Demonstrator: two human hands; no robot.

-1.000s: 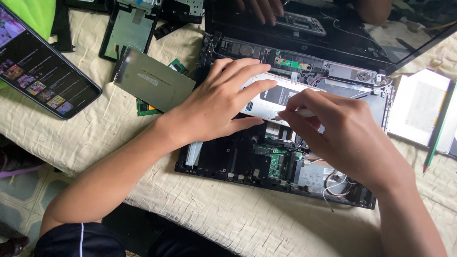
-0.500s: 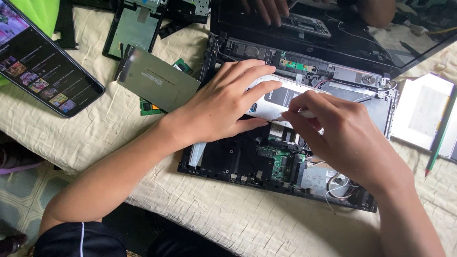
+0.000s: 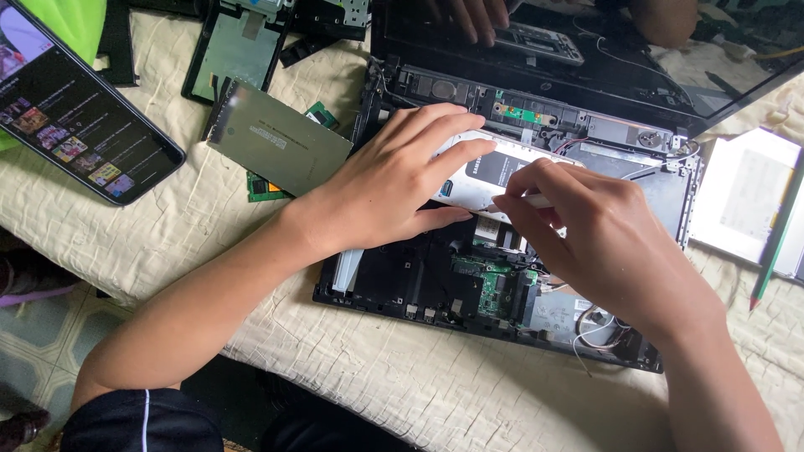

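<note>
A silver drive (image 3: 494, 172), a flat metal rectangle with a dark label, is lying in the upper middle of an opened black laptop base (image 3: 394, 289) on a table covered by a cream quilted cloth (image 3: 394, 377). The left hand (image 3: 394, 188) is pressing flat on the drive's left end, fingers spread and slightly apart, gripping nothing. The right hand (image 3: 603, 238) is pinching its thumb and fingers together at the drive's right edge; a sliver of something pale is showing between the fingertips, but what it is cannot be told.

Compared with a second ago, both hands are sitting in nearly the same place and the drive is not lifted, only the view is drifting a little. Judging from that, the work at the drive's edge is still going on, slow and fine, rather than finished.

Below the hands a green circuit board (image 3: 494, 289) with small dark chips is showing, and thin white wires (image 3: 590, 331) are curling at the base's lower right. A dull grey-green metal plate (image 3: 280, 138) is resting left of the laptop, over another green board. A glossy phone (image 3: 79, 125) with a lit screen is lying far left. A green pencil (image 3: 779, 243) is lying on white paper at right.
</note>
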